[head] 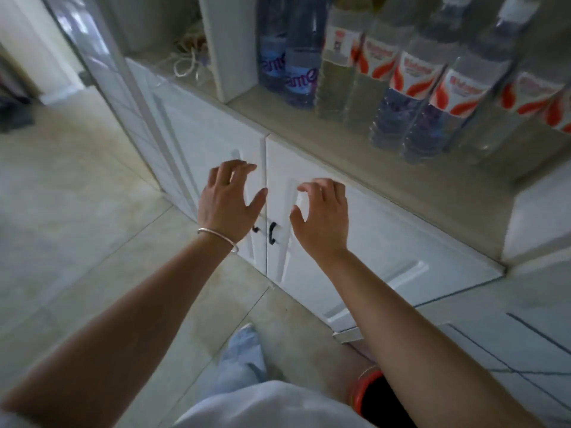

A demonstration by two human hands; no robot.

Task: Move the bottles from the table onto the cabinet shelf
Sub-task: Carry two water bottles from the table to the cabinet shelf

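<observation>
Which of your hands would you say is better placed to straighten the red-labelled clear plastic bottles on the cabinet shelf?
Probably the right hand: it is empty, fingers loosely spread, and hangs below the shelf nearer the red-labelled clear plastic bottles. The left hand, also empty, is farther left.

Clear plastic bottles (pixel 411 88) upright in crowded row on cabinet shelf (pixel 309 125); two purple-labelled at left, rest with white-and-red labels, touching or just beside each other.

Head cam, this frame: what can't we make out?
- Table: out of view, so any bottles left there can't be counted.
- Bottles on the shelf: caps cut off by the top edge; labels blurred, unreadable.
- Rightmost bottle: cut by the right edge.
- Left door handle: mostly behind the left hand.
</observation>
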